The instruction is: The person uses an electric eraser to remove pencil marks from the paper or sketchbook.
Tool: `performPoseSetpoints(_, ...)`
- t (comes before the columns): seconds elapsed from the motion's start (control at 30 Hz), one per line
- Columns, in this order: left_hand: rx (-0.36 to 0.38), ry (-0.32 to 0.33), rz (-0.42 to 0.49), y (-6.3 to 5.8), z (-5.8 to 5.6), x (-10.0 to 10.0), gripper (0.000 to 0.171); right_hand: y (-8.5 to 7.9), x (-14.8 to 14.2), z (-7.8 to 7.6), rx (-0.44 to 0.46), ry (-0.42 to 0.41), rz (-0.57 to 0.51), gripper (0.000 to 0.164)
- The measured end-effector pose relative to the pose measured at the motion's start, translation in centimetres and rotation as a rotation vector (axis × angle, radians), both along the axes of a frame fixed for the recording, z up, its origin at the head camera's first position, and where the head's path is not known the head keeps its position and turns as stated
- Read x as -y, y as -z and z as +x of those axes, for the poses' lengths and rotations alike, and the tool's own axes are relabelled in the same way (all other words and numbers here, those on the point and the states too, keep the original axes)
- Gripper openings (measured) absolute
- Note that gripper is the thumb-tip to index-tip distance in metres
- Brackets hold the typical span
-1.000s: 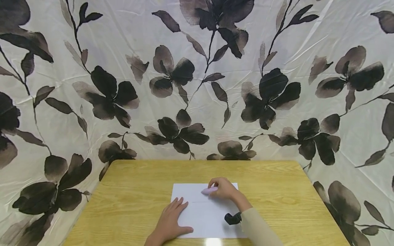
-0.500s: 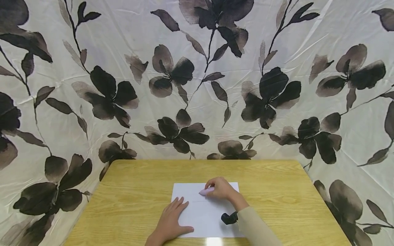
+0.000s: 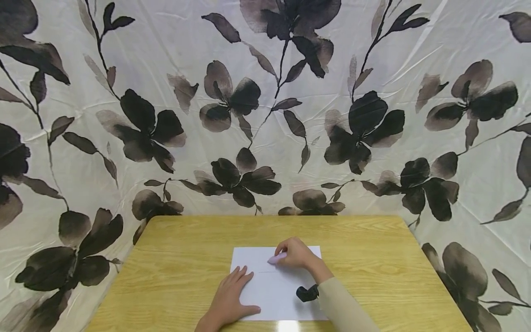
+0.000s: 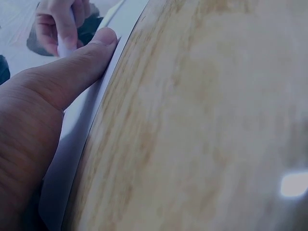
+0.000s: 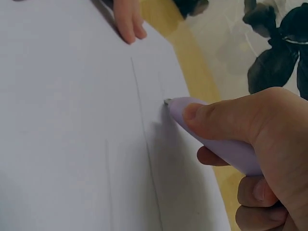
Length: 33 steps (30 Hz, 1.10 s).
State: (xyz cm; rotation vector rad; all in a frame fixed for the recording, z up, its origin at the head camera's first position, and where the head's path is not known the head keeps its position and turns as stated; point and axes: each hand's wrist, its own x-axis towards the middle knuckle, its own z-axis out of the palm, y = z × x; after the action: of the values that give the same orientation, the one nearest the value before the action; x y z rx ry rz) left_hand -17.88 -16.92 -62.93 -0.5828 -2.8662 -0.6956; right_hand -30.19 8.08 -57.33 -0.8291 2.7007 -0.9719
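Observation:
A white sheet of paper [image 3: 274,299] lies on the wooden table, with thin dark lines [image 5: 143,113] across it. My left hand [image 3: 230,297] rests spread on the sheet's left part, thumb [image 4: 89,60] along the near edge. In my right hand [image 3: 297,254] I grip a lilac utility knife [image 3: 277,258] between thumb and fingers, over the far part of the sheet. Its small metal tip [image 5: 167,101] is right at the paper, beside the longer line and towards the far edge. The other fingers curl under the lilac body [image 5: 231,151].
The wooden table [image 3: 174,258] extends around the paper on every side. A black wrist device [image 3: 307,293] hangs by my right sleeve [image 3: 344,304]. Behind the table hangs a white cloth [image 3: 298,184] with dark flowers.
My right hand has shifted slightly left over the paper with the utility knife, mostly in the first half second. The left hand has stayed in place on the sheet.

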Motion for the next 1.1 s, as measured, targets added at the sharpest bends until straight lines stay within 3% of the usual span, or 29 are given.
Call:
performPoseSetpoints(0.27, 0.025, 0.006, -0.002, 0.3, 0.2, -0.2, 0.097, 0.3, 1.1, 0.0, -0.022, -0.066, -0.030, 0.013)
performPoseSetpoints(0.5, 0.030, -0.010, -0.008, 0.2, 0.3, 0.1, 0.098, 0.1, 0.9, -0.2, -0.024, -0.031, 0.008, 0.011)
performPoseSetpoints(0.8, 0.026, 0.007, -0.005, 0.7, 0.5, -0.1, 0.097, 0.1, 1.3, 0.0, 0.009, -0.063, -0.006, 0.012)
performPoseSetpoints(1.1, 0.034, -0.002, -0.019, 0.1, 0.3, 0.2, 0.097, -0.2, 1.1, -0.3, 0.017, -0.030, -0.013, 0.012)
